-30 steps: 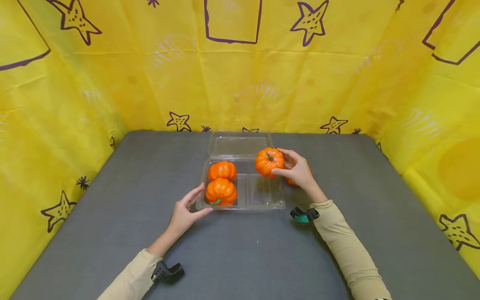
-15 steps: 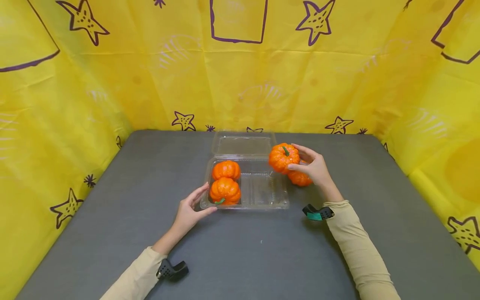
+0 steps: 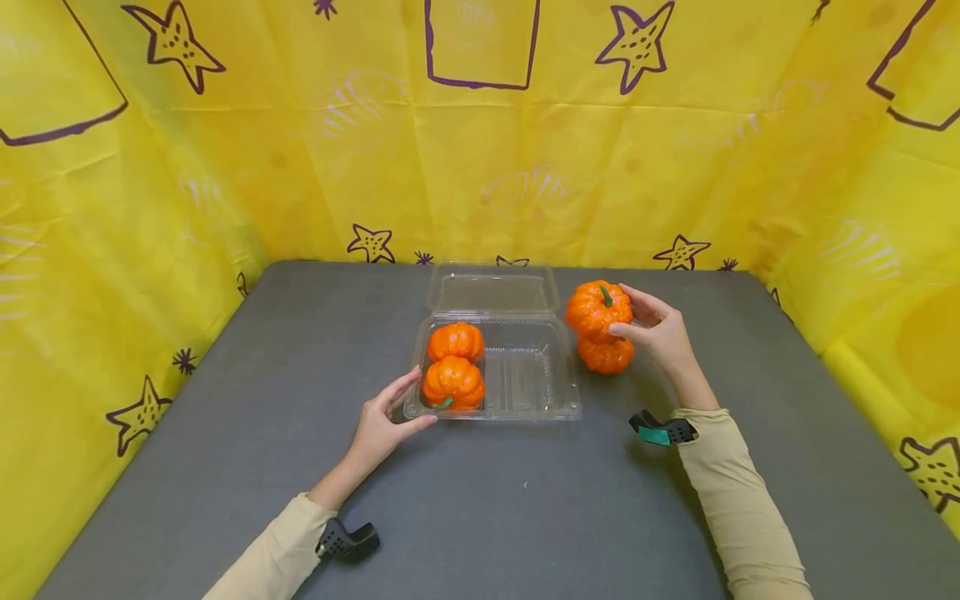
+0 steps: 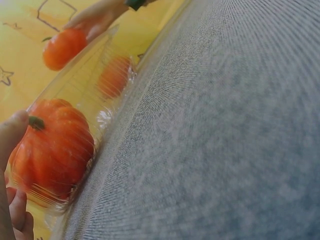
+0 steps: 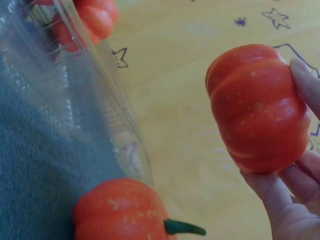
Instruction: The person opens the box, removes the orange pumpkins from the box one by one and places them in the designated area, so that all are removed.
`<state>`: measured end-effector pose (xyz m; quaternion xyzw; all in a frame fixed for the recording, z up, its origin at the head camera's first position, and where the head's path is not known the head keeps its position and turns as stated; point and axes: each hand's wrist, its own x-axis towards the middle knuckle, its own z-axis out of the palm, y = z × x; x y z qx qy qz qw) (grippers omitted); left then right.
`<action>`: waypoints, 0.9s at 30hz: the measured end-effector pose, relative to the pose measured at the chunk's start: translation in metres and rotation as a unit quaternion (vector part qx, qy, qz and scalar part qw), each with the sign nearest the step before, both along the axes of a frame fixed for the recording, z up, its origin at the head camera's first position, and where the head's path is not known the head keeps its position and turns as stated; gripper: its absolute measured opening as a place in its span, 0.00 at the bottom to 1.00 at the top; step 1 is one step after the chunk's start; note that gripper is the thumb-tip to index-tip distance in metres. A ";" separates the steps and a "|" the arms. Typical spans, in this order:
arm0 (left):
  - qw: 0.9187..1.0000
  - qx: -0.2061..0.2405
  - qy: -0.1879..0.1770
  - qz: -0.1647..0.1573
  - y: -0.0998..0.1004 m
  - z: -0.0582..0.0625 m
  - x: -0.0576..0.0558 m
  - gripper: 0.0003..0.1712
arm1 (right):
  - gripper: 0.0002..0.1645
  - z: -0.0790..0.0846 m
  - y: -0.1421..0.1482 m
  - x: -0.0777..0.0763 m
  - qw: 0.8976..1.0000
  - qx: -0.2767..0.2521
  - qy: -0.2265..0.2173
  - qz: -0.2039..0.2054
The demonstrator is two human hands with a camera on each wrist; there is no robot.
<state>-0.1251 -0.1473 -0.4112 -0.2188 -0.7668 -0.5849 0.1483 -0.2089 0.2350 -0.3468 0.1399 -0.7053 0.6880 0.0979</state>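
In the head view, my right hand (image 3: 663, 340) holds an orange toy pumpkin (image 3: 596, 310) with a green stem, thumb and fingers around its side. It is raised and overlaps a second pumpkin (image 3: 606, 358) on the table, right of the clear plastic container (image 3: 528, 412). The right wrist view shows the held pumpkin (image 5: 257, 110) apart from the one below (image 5: 120, 212). Two more pumpkins, a rear one (image 3: 455, 342) and a front one (image 3: 453, 385), fill the container's left compartment. My left hand (image 3: 378, 425) grips the container's front left corner between thumb and fingers.
The container's hinged lid (image 3: 493, 292) lies open towards the back of the grey table (image 3: 480, 517). Yellow cloth (image 3: 480, 183) with starfish drawings hangs behind and on both sides. A black band (image 3: 662, 429) sits at the right wrist, another (image 3: 348, 542) at the left.
My right hand has carried its pumpkin rightward from over the container to above the pumpkin on the table. The left hand stays at the container's corner; the head view has shifted slightly.
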 end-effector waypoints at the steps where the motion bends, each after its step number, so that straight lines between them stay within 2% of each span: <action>1: 1.000 0.001 0.000 0.000 0.000 0.000 0.000 0.36 | 0.33 0.000 0.001 0.001 1.000 0.001 -0.001 0.001; 8: 1.000 0.000 -0.002 0.002 0.001 -0.002 0.002 0.37 | 0.31 -0.007 0.019 0.012 0.999 0.045 -0.012 0.005; 18: 1.000 0.004 0.003 -0.001 0.000 -0.001 0.002 0.37 | 0.27 -0.012 0.046 0.009 0.997 -0.058 -0.004 0.050; 20: 1.000 0.005 0.008 -0.005 0.000 0.000 0.001 0.37 | 0.27 -0.015 0.052 0.006 0.997 -0.062 0.005 0.051; 23: 1.000 0.008 0.014 -0.006 0.000 0.000 0.001 0.37 | 0.29 -0.031 0.070 -0.007 0.994 -0.083 0.008 0.064; 26: 1.000 0.004 0.015 -0.004 0.001 0.000 0.000 0.37 | 0.31 -0.041 0.087 -0.013 0.994 -0.081 0.007 0.068; 27: 1.000 0.002 0.015 -0.005 0.001 0.000 0.000 0.37 | 0.30 -0.045 0.094 -0.015 0.993 -0.097 0.002 0.074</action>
